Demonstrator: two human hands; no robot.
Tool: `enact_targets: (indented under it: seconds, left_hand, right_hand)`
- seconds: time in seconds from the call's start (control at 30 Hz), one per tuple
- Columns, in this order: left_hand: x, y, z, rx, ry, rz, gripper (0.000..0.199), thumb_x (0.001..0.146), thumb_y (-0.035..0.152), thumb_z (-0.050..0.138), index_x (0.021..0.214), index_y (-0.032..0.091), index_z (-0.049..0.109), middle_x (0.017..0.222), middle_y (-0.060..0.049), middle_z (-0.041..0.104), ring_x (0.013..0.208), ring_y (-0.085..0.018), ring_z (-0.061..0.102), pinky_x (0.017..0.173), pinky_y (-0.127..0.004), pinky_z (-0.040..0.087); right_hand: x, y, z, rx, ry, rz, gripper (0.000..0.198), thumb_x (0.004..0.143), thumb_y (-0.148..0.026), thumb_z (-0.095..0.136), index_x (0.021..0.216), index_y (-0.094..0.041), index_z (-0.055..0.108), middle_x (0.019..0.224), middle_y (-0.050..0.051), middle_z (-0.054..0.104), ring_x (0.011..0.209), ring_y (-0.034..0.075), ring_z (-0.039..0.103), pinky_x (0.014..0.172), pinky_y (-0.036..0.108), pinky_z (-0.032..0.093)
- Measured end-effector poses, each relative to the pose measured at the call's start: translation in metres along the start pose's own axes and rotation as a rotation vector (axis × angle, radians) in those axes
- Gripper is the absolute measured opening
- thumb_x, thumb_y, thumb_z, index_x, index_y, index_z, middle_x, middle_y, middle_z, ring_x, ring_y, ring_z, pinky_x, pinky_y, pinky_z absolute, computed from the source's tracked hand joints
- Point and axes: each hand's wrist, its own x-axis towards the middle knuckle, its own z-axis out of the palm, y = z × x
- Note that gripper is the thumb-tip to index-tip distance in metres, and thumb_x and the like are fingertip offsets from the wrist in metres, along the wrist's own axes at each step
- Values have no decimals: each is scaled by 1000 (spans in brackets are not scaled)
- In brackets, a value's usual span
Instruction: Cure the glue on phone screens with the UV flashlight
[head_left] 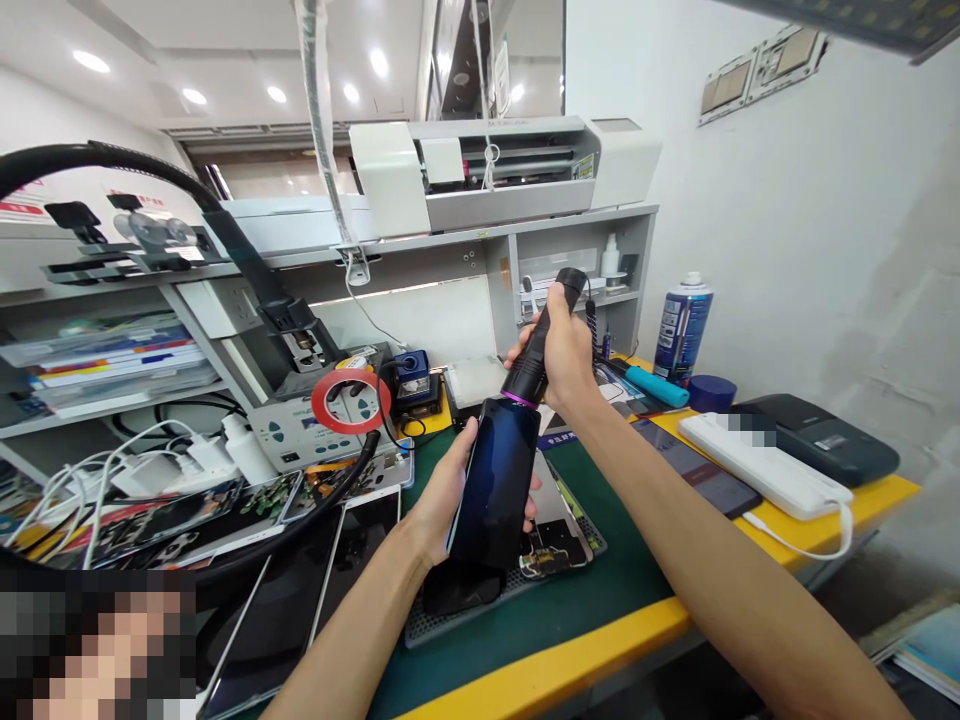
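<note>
A dark phone [495, 485] is gripped along its edges by my left hand [444, 495], thumb on the near-left side and fingertips showing at the right. My right hand [568, 350] is wrapped round a black flashlight [530, 362]. Its head points down at the phone's upper end, with a purple glow at the rim; whether the two touch I cannot tell. Beneath the phone, an opened device with exposed inner parts [559, 540] lies on a grey perforated tray [435, 627]. A second dark screen [461, 588] lies under the phone's lower end.
A green mat [630, 570] covers the yellow-edged bench. Left are several phones [364, 550], a hot-air station [300, 430] and a red tape roll [351, 402]. Right are a spray can [682, 330], white power strip [761, 465], black case [817, 437] and another phone [697, 468].
</note>
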Motion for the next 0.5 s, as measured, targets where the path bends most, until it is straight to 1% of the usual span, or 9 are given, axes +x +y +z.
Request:
enact_targets:
  seconds: [0.13,0.23,0.33,0.5]
  left_hand:
    - [2,-1,-3,18,-66,-42,77,90,74,39,111,6,67,99,-19,71,83,-30,71,80,-42,56]
    - [4,-3,-3,39,-80,-26,75,91,73,38,108,7,68,100,-19,70,82,-30,70,81,-44,55]
    - [5,-4,-2,55,-93,-11,73,93,71,35,105,7,68,98,-19,70,79,-29,70,78,-44,55]
    - [3,-4,1,43,-106,-14,72,95,68,32,101,6,70,95,-18,71,72,-25,69,69,-38,55]
  right_hand:
    - [0,1,1,-2,-2,-15,43,91,-60,56,80,-22,40,56,-4,53,42,10,53,38,20,47]
    - [0,1,1,-5,-3,-20,44,90,-61,57,80,-22,40,57,-4,53,42,10,53,40,20,48]
    - [-1,2,2,-7,-9,-21,44,91,-61,57,80,-22,41,58,-4,53,41,9,52,41,20,49]
    - [-3,2,3,-9,-44,-42,46,89,-63,58,79,-21,42,59,-4,53,42,9,52,42,20,50]
